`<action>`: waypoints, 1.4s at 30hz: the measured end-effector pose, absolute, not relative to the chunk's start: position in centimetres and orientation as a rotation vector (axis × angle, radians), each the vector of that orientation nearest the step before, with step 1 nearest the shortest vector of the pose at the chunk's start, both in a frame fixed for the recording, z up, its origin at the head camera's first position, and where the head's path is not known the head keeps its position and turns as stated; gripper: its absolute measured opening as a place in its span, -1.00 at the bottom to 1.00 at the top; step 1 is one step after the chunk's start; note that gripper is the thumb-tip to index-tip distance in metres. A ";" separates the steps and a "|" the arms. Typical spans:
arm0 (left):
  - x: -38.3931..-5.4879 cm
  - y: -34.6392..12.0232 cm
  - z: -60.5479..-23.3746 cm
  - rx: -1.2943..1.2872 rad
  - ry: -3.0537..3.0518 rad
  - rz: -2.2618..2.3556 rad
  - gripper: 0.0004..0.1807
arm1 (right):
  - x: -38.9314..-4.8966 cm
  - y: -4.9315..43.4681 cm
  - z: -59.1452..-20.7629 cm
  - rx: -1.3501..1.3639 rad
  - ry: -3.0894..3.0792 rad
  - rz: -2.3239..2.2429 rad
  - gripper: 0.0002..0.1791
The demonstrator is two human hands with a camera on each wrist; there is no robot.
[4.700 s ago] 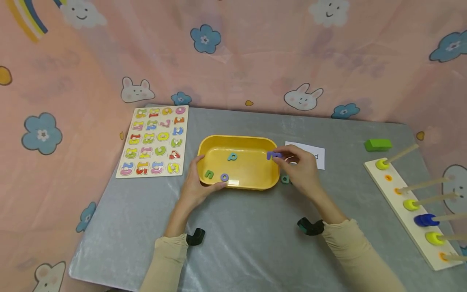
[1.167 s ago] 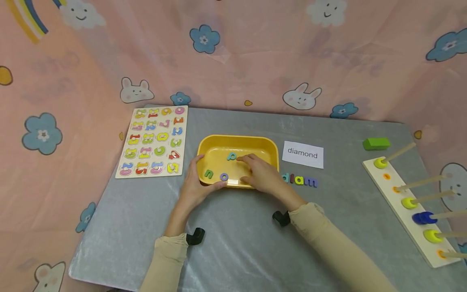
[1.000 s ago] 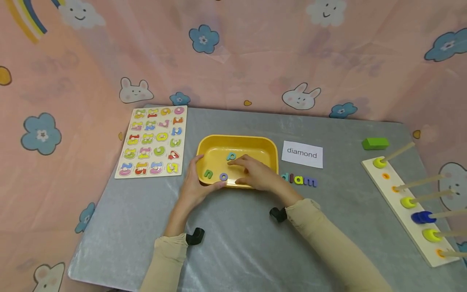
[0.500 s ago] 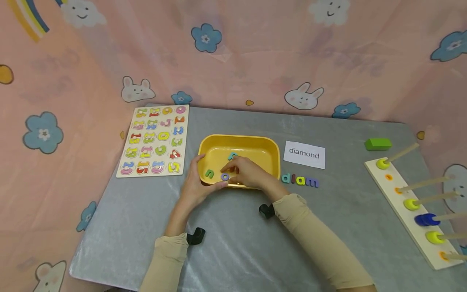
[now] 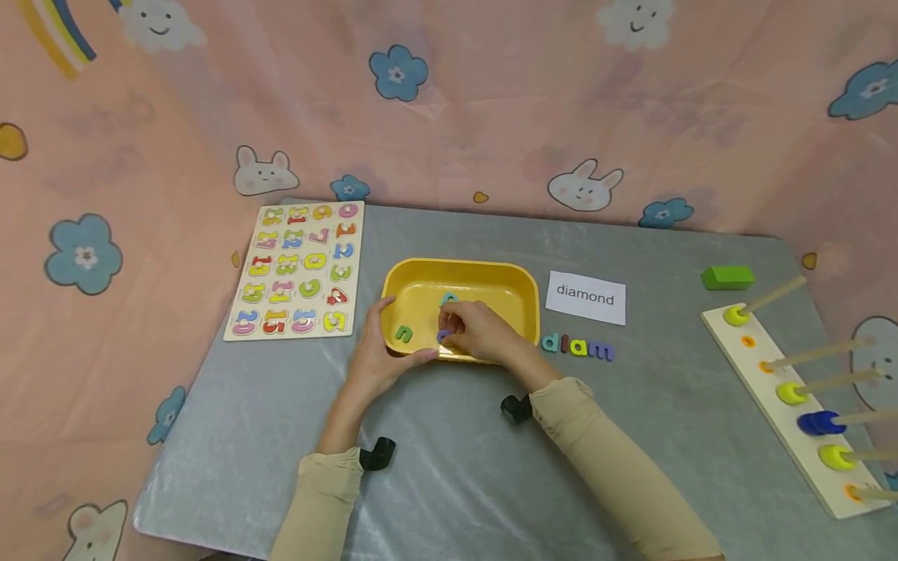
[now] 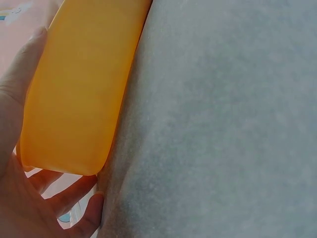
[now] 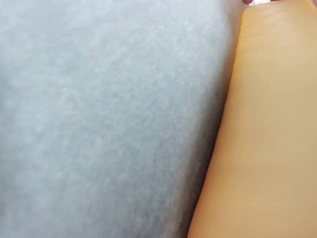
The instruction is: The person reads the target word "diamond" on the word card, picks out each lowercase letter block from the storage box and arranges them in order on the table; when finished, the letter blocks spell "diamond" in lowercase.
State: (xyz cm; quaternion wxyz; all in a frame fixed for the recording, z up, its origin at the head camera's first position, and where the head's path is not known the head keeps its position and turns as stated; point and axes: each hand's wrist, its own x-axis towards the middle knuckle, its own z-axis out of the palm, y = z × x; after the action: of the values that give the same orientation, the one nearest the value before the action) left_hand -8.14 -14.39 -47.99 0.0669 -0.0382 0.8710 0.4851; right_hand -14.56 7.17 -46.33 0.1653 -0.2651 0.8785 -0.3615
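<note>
The purple o (image 5: 440, 336) has shifted rightward inside the yellow tray (image 5: 501, 300) since half a second ago; in the head view, the right hand (image 5: 480, 331) pinches it and the left hand (image 5: 373, 354) grips the tray's left end. The left wrist view shows that grip; the right wrist view, the tray's wall beside the worktop (image 7: 99, 119).

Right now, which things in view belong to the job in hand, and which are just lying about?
Seemingly in the job:
yellow tray, in the left hand's grip
purple letter, in the right hand's grip
green letter and partly hidden teal letter, in the tray
letter row
"diamond" card

Apparently lying about:
number board
green block
peg board
</note>
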 end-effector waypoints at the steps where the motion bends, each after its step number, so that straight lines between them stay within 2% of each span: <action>1: -8.1 -14.4 -48.0 -0.114 2.626 1.458 0.28 | -14.4 7.4 -46.3 -0.751 2.514 -1.041 -0.87; 5: -8.1 -14.3 -47.9 -0.122 2.629 1.444 0.29 | -13.7 8.6 -45.9 -0.724 2.569 -1.126 -0.91; 11: -8.0 -14.3 -47.8 -0.141 2.627 1.437 0.29 | -12.2 11.0 -45.0 -0.632 2.648 -1.283 -0.81; 16: -7.9 -14.3 -47.8 -0.144 2.622 1.449 0.30 | -10.6 13.5 -44.4 -0.534 2.658 -1.501 -0.86; 24: -8.0 -14.3 -47.8 -0.130 2.614 1.458 0.29 | -7.9 18.5 -45.1 -0.405 2.623 -1.827 -0.87; 32: -8.0 -14.3 -47.7 -0.139 2.614 1.454 0.29 | -7.2 23.6 -45.6 -0.158 2.666 -1.912 -0.73; 37: -8.0 -14.3 -47.7 -0.138 2.613 1.453 0.29 | -7.0 26.5 -46.1 0.099 2.529 -1.983 -0.83; 42: -7.9 -14.3 -47.7 -0.136 2.613 1.461 0.29 | -6.9 28.1 -46.3 0.320 2.682 -1.697 -0.69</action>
State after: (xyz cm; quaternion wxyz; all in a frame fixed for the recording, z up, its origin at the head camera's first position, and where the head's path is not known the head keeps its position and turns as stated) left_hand -7.93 -14.31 -47.74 0.0724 -0.0451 0.8696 0.4864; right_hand -6.89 28.12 -46.29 -0.0244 0.1001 0.8405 -0.5319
